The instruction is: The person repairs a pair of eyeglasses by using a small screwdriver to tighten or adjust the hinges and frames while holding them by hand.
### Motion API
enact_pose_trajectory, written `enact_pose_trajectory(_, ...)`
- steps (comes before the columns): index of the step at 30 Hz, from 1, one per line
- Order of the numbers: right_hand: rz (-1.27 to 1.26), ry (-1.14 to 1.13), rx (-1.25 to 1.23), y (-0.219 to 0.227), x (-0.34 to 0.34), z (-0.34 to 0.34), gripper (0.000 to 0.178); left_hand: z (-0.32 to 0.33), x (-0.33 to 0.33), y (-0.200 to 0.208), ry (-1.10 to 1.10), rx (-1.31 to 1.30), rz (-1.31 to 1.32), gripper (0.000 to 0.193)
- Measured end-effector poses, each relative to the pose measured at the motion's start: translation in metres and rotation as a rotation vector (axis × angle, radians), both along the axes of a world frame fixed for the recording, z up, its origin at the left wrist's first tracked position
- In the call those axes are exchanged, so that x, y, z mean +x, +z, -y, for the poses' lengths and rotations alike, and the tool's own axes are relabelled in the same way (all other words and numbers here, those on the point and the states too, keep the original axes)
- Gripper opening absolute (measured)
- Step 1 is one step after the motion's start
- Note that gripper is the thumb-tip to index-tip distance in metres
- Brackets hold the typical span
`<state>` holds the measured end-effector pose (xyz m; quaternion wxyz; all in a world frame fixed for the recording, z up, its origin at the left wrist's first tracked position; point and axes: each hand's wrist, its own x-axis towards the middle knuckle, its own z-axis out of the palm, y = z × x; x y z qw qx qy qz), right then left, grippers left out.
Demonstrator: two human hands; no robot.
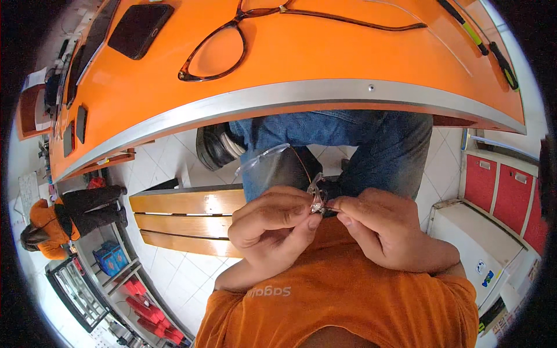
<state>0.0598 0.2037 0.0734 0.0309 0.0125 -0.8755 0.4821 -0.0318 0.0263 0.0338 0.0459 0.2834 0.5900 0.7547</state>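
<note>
My left hand pinches a clear plastic spectacle frame between thumb and fingertips, in front of my chest. A clear rounded part and a thin copper-coloured line stick out beyond the fingers, over my lap. Close beside it, my right hand has thumb and forefinger closed on a thin reddish-brown piece, whose tip meets the clear frame. Most of that piece is hidden by the fingers, so its kind cannot be told. Both hands are off the table, nearly touching.
On the orange table lie tortoiseshell glasses, a black phone, and two slim tools at the right. Its metal edge runs above my knees. A slatted wooden bench is at left; a person stands farther off.
</note>
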Motion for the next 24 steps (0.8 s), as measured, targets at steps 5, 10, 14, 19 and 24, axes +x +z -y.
enact_pose_trajectory(5, -0.016, -0.026, 0.074, -0.003, 0.001, 0.002, 0.027, 0.002, 0.001, -0.001, 0.022, -0.024, -0.029, 0.018)
enact_pose_trajectory(10, -0.034, -0.088, 0.103, -0.012, 0.003, 0.008, 0.032, -0.001, 0.013, 0.0, 0.116, -0.087, 0.078, 0.014)
enact_pose_trajectory(14, 0.028, -0.114, 0.144, -0.021, 0.003, 0.008, 0.034, -0.004, 0.016, -0.004, 0.133, -0.146, 0.222, 0.012)
enact_pose_trajectory(19, 0.002, -0.162, 0.156, -0.03, 0.014, 0.006, 0.029, -0.011, 0.021, -0.002, 0.072, -0.172, 0.273, 0.012)
enact_pose_trajectory(24, 0.063, -0.656, 0.524, -0.051, 0.022, -0.067, 0.02, 0.016, 0.021, 0.003, 0.15, -0.173, 0.026, 0.016)
